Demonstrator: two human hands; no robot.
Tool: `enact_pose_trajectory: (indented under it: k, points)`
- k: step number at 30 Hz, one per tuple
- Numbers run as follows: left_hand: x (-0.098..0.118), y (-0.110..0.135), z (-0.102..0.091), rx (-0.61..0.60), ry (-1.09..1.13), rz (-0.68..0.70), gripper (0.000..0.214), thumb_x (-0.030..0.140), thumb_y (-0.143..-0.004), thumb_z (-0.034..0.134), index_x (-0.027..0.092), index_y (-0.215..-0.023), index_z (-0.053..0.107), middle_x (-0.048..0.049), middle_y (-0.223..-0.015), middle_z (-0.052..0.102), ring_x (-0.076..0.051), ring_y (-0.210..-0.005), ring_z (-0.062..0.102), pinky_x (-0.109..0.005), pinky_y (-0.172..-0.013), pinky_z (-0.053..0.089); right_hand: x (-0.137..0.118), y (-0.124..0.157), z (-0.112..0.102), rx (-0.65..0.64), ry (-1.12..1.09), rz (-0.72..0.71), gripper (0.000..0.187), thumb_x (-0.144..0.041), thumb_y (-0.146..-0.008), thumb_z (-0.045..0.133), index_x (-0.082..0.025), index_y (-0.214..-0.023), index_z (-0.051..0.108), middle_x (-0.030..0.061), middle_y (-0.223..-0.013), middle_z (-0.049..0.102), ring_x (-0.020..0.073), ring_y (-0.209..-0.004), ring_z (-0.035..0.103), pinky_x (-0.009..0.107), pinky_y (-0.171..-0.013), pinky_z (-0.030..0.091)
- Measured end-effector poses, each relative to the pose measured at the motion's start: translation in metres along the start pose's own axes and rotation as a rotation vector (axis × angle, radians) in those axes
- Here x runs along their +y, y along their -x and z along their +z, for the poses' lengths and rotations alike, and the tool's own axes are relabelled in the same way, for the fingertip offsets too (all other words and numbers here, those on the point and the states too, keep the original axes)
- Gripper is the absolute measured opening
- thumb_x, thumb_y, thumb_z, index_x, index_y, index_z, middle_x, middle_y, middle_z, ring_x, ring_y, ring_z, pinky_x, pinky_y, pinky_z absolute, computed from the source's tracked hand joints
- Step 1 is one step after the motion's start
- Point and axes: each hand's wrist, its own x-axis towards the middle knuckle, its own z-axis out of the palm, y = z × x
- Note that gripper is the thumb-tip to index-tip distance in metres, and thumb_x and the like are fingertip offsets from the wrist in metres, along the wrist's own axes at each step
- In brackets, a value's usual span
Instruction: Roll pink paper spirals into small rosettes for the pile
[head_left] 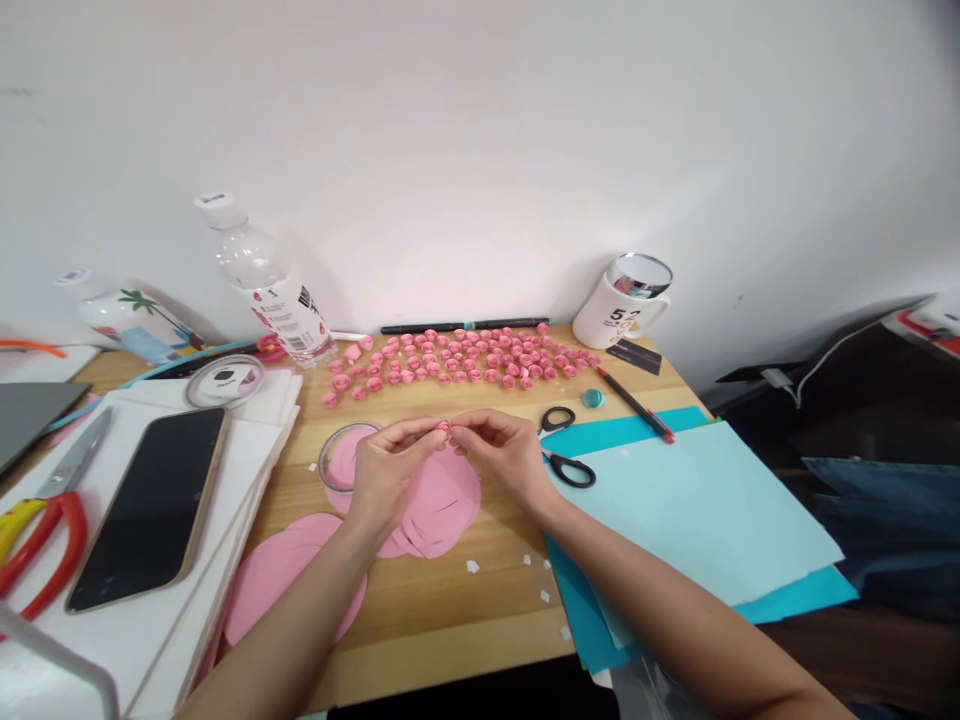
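Observation:
Between the fingertips of my left hand [394, 465] and my right hand [501, 450] is a small pink paper roll [444, 428], pinched from both sides. Both hands are closed on it, just above a stack of pink paper circles [442, 505]. A clear tape roll [324, 460] lies by my left hand, partly over pink paper. More pink paper circles [292, 570] lie under my left forearm. Beyond the hands, many small rolled pink paper flowers [457, 360] are spread in rows. Black-handled scissors [570, 472] lie beside my right wrist, their blades mostly hidden.
Light blue paper sheets [697, 500] cover the right side. A white mug [607, 305], a red-tipped pen [637, 405] and a teal roll [593, 398] stand or lie behind. At left are a bottle [262, 280], a phone [154, 510] and red-yellow scissors [71, 530] on white sheets.

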Motion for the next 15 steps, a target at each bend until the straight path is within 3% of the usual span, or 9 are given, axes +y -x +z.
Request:
enact_pose_trajectory:
  k: [6, 15]
  points:
    - [0.0007, 0.0003, 0.0009, 0.014, 0.01, -0.002, 0.022, 0.019, -0.054, 0.078, 0.015, -0.074, 0.072, -0.0061, -0.076, 0.073, -0.017, -0.071, 0.066, -0.032, -0.075, 0.052, 0.0017, 0.0015, -0.0001, -0.009, 0.004, -0.024, 0.02, -0.032, -0.068, 0.07, -0.018, -0.082, 0.07, 0.0052, -0.078, 0.071, 0.0168, -0.067, 0.064, 0.032, -0.067, 0.054]
    - [0.0012, 0.0015, 0.0019, 0.018, -0.047, 0.004, 0.021, 0.019, -0.055, 0.078, 0.015, -0.075, 0.071, -0.0061, -0.078, 0.073, -0.018, -0.073, 0.067, -0.031, -0.076, 0.052, 0.0003, -0.0009, -0.003, 0.001, 0.027, 0.025, 0.019, -0.033, -0.066, 0.071, -0.016, -0.075, 0.069, 0.0036, -0.068, 0.069, 0.0155, -0.061, 0.063, 0.028, -0.06, 0.051]
